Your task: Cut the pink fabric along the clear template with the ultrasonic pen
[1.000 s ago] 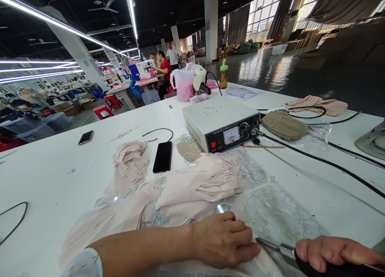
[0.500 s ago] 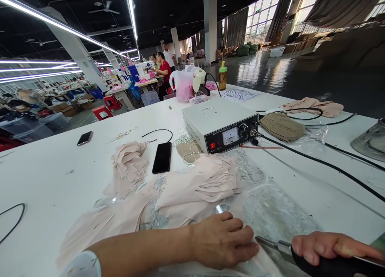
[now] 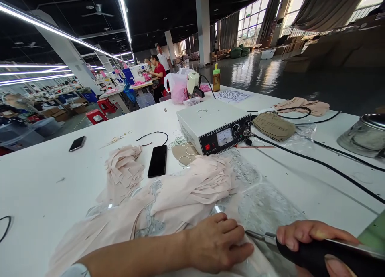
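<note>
While the left hand (image 3: 221,243) lies flat on fabric (image 3: 192,189), right fingers (image 3: 300,231) clench a tool (image 3: 325,255) — its tip just beside them — bare surface (image 3: 300,176) beyond; frame cuts the handle.

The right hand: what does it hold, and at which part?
The right hand grips a pen-like tool by its black handle; the metal tip points toward the left hand, which lies flat on pale pink cloth.

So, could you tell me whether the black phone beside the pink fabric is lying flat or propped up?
Flat: the black phone lies screen-up on the white table, dark.
</note>
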`<state>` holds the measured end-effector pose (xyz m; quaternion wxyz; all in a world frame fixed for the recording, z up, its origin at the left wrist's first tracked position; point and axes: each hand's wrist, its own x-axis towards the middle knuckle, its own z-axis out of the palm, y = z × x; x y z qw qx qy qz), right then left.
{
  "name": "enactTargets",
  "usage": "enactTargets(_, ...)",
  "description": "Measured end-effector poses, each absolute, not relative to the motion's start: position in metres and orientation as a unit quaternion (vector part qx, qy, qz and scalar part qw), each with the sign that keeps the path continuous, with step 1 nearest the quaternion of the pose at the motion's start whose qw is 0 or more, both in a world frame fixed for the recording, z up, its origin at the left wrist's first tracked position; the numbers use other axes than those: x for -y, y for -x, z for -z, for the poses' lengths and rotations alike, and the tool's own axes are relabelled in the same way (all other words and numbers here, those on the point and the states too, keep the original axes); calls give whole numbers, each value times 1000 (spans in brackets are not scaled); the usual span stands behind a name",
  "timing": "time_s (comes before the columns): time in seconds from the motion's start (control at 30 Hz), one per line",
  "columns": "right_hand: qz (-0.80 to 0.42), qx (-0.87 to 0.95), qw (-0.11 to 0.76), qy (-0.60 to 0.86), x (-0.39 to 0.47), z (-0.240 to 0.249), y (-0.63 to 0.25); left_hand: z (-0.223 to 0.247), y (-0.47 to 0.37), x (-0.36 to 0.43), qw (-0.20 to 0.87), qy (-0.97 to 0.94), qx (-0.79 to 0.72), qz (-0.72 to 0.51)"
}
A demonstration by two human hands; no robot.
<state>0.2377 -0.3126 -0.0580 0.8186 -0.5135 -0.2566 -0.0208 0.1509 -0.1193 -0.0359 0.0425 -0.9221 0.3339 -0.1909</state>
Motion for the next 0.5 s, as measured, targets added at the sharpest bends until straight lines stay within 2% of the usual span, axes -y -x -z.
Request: enactTargets(0.5,18,255,807,533,316,63,-241,40,-149,124,43,921,-325,209)
